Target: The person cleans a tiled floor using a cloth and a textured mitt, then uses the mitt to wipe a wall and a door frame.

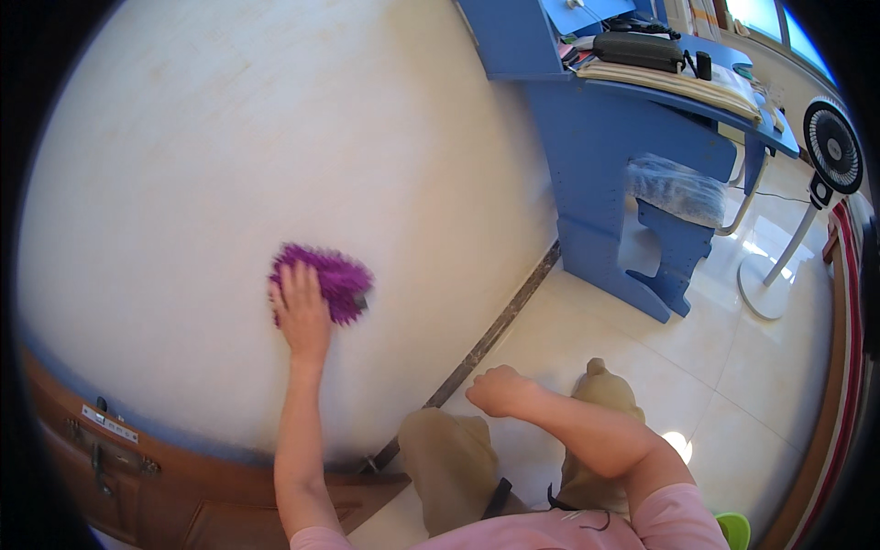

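A fluffy purple microfibre chenille cleaning cloth (344, 278) lies flat against the white wall (206, 172). My left hand (300, 306) is spread over the cloth's left part and presses it to the wall, the arm stretched out. A small dark patch shows at the cloth's lower right edge. In front of my body, above the tiled floor (660, 364), my right hand (500, 392) is curled into a loose fist. Nothing is visible in it, and it touches neither wall nor cloth.
A blue desk (591, 151) stands against the wall, with a dark case (638, 51) on it. A white pedestal fan (777, 275) is at the far right. Lower left is a brown door (165, 502) with a handle. Dark skirting (495, 337) edges the floor.
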`<action>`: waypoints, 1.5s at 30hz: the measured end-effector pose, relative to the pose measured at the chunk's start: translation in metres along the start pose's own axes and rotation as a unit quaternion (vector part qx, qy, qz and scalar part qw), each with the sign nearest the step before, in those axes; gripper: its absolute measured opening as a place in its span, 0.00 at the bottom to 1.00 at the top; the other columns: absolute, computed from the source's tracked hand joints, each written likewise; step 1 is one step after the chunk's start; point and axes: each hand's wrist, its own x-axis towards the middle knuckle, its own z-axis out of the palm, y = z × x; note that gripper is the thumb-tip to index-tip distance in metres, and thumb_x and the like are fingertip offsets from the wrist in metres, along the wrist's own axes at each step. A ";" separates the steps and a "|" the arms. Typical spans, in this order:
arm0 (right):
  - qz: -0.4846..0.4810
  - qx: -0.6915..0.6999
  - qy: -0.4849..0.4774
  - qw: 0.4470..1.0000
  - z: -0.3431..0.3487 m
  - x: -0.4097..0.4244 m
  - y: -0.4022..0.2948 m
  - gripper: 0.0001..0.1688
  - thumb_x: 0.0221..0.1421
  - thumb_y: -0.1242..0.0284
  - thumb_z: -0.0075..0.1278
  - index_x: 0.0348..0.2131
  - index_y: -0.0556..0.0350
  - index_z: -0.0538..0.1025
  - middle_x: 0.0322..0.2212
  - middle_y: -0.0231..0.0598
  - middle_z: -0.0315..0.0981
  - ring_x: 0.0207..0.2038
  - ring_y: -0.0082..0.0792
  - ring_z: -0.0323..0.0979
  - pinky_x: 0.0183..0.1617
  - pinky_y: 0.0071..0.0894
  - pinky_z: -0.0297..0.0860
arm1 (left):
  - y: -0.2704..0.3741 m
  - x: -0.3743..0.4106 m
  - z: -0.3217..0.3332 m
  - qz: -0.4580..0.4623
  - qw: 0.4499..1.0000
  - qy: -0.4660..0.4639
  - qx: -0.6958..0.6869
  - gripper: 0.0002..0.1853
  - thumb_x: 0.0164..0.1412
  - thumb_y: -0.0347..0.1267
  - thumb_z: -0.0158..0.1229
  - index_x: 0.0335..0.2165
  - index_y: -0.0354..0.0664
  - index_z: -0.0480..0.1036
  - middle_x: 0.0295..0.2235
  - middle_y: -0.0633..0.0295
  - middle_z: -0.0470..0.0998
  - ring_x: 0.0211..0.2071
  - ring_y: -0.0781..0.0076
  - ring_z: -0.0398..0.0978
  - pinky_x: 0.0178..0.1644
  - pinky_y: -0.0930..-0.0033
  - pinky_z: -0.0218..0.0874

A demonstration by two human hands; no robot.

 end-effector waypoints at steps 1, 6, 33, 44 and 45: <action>-0.005 0.002 -0.004 1.000 0.001 -0.001 -0.001 0.10 0.54 0.76 0.46 0.35 0.57 0.78 0.36 0.47 0.78 0.42 0.49 0.77 0.42 0.45 0.74 | -0.009 0.014 -0.015 -0.038 0.999 0.020 -0.003 0.35 0.52 0.31 0.62 0.58 0.38 0.62 0.63 0.54 0.59 0.66 0.51 0.50 0.68 0.43 0.39; -0.022 0.004 -0.010 1.000 0.013 0.008 0.001 0.11 0.55 0.76 0.44 0.36 0.56 0.77 0.36 0.47 0.77 0.42 0.50 0.76 0.41 0.47 0.73 | -0.012 0.073 -0.012 -0.097 0.987 0.130 -0.007 0.26 0.56 0.30 0.57 0.54 0.40 0.67 0.61 0.56 0.62 0.65 0.52 0.54 0.66 0.43 0.43; -0.028 0.721 0.504 0.476 -0.084 0.054 0.029 0.24 0.56 0.80 0.42 0.54 0.60 0.68 0.43 0.35 0.73 0.43 0.24 0.70 0.48 0.23 0.67 | 0.190 0.006 -0.061 -0.462 0.444 0.108 -0.760 0.16 0.69 0.38 0.49 0.43 0.35 0.71 0.40 0.61 0.73 0.42 0.72 0.70 0.44 0.67 0.63; -0.123 0.247 0.684 0.676 -0.241 0.123 -0.006 0.17 0.55 0.79 0.50 0.46 0.58 0.73 0.34 0.45 0.64 0.37 0.43 0.66 0.43 0.33 0.66 | 0.181 0.000 -0.043 -0.531 0.231 -0.006 -0.815 0.10 0.63 0.33 0.55 0.41 0.39 0.71 0.40 0.63 0.72 0.39 0.71 0.71 0.39 0.67 0.62; -0.114 0.221 0.703 0.667 -0.253 0.136 -0.001 0.17 0.54 0.79 0.50 0.45 0.57 0.73 0.35 0.46 0.65 0.37 0.44 0.67 0.44 0.34 0.66 | 0.177 -0.002 -0.041 -0.533 0.227 -0.009 -0.815 0.10 0.63 0.32 0.55 0.41 0.39 0.71 0.40 0.63 0.72 0.39 0.71 0.71 0.39 0.67 0.62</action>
